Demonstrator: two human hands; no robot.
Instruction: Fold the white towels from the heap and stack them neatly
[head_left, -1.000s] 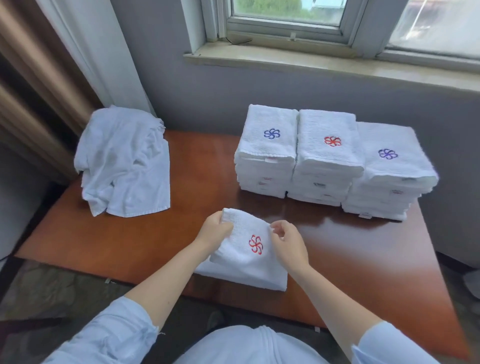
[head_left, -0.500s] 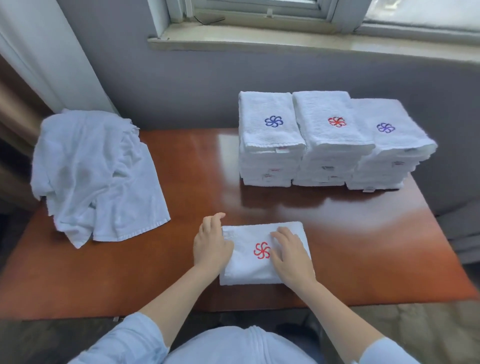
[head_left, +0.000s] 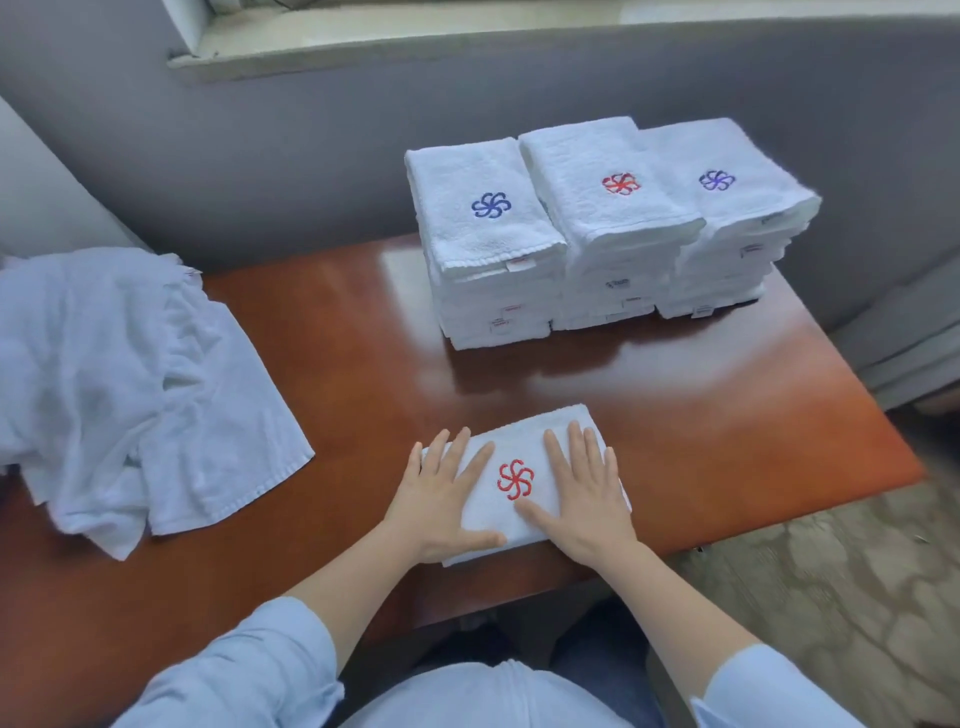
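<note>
A person sits at a glossy reddish-brown wooden tabletop (head_left: 701, 415) set against a grey wall (head_left: 260, 156) below a pale window sill (head_left: 415, 36).

Near the front edge of the tabletop, directly before the person, lies a small folded white terry towel (head_left: 524, 436) with a red pinwheel emblem (head_left: 515, 479) stitched at its centre. Both hands lie on it, palms down. The left hand (head_left: 441, 499) covers the towel's left part and the right hand (head_left: 582, 499) covers its right part, with the emblem showing between them. Neither hand has a grip on the cloth: the fingers are straight and slightly spread, pressing flat, and the thumbs point inward toward each other along the near edge. Light blue sleeves (head_left: 249, 670) are pushed up the forearms.

At the far side of the tabletop, close to the wall, three stacks of folded white towels stand side by side, touching. The left stack (head_left: 483, 244) shows a blue pinwheel on top, the middle stack (head_left: 602, 218) a red one, and the right stack (head_left: 737, 208) a purple one. Small labels peek from the folded edges facing the person.

On the left side of the tabletop, well apart from the stacks, sits a loose heap of unfolded white towels (head_left: 130, 384), rumpled, with one hemmed corner spread flat toward the middle.

To the right of the tabletop, a mottled grey floor (head_left: 831, 597) is visible.
</note>
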